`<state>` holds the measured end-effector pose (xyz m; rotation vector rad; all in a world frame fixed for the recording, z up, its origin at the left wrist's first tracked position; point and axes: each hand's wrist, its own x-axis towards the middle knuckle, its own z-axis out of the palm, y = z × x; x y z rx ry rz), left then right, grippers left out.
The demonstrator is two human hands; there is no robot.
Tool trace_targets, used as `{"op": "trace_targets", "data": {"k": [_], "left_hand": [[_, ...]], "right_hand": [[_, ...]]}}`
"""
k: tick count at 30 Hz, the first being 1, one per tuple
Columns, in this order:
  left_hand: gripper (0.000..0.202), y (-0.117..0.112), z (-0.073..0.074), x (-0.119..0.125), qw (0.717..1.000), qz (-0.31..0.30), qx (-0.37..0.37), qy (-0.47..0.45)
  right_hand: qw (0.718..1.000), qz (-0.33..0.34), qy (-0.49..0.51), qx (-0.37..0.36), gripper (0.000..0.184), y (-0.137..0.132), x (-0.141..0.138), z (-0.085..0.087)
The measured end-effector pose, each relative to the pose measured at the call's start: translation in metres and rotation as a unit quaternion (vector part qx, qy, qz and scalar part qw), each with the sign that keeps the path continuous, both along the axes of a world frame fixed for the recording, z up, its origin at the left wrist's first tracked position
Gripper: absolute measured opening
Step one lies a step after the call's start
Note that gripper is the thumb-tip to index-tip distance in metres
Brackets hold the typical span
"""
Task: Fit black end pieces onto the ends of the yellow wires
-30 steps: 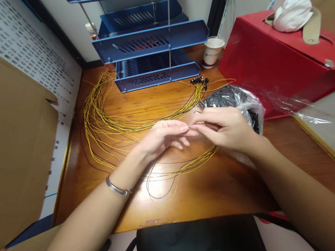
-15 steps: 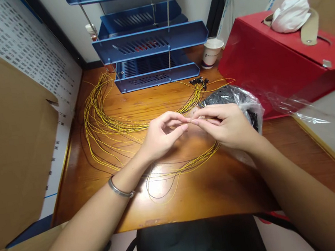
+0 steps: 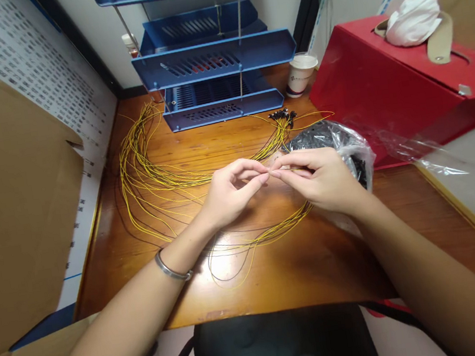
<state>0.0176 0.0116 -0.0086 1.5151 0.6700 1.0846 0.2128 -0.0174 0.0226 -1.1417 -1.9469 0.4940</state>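
Wires (image 3: 175,181), thin, yellow and dark, sweep in a loose curve across my brown wooden bench (image 3: 281,290), from the far left to a cluster of small black ends (image 3: 282,116) right of centre. Nearer me, a second bundle (image 3: 283,229) of the same kind runs rightward until it passes under my right hand (image 3: 326,176). Both my hands are raised over the middle of the bench, fingertips meeting. My right hand pinches a thin strand (image 3: 293,169) between thumb and fingers. My left hand (image 3: 228,190) comes from the other side, thumb and forefinger drawn together at the strand's tip; the spot is too small to tell whether they grip it. A silver bracelet (image 3: 173,268) circles my left wrist. Just beyond my right hand sits a clear plastic bag (image 3: 329,133) with black contents. Behind stand blue stacked trays (image 3: 215,59), with a white paper cup (image 3: 301,75) beside them. A red box (image 3: 377,97) with white tissue (image 3: 413,21) on top fills the right side.
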Motion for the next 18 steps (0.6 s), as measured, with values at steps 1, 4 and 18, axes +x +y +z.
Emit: {"op": "trace_targets", "data": {"k": [1,4,18], "left_hand": [[0.018,-0.0002,0.0006,-0.0001,1.000,0.003,0.001,0.002],[0.018,-0.0011,0.0023,-0.0007,1.000,0.017,0.007,0.014],[0.021,-0.0032,0.0031,-0.0006,0.998,0.029,0.024,0.053]], "right_hand": [[1.000,0.000,0.001,-0.001,0.014,-0.0001,-0.0001,0.0001],[1.000,-0.002,0.005,-0.002,0.013,-0.0002,-0.0001,0.0003],[1.000,-0.010,0.013,-0.006,0.013,0.0009,-0.0011,0.0000]]}}
